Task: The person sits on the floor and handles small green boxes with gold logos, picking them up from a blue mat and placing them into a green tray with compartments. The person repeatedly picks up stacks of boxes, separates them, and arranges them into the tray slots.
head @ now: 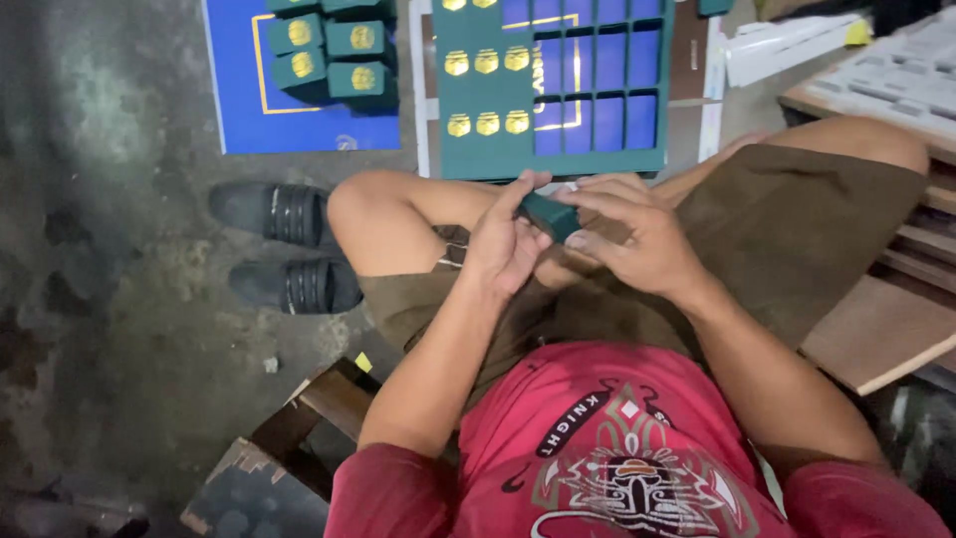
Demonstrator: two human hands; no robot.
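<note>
At the far left of the frame a pair of black loafers (284, 249) is sitting on the stained concrete floor (110, 329). Above them, in the upper left, a blue sheet (234, 110) is carrying a cluster of small green boxes with gold emblems (334, 50). Just right of it, at top centre, a green gridded tray (473, 159) is holding more gold-marked pieces in some cells while other cells are showing blue.

At centre frame the left hand (503, 244) is cupping one end of a small dark green box (550, 214), fingers curled partly closed against it. The right hand (632, 239) is pinching the other end, thumb and fingers closed on it, over the lap in brown shorts (787, 229).

The box is looking light and stiff, likely thin card that would dent under hard squeezing; gripping it by the edges at the ends seems safest.

At the right edge, wooden boards (876, 334) are lying beside the knee.
</note>
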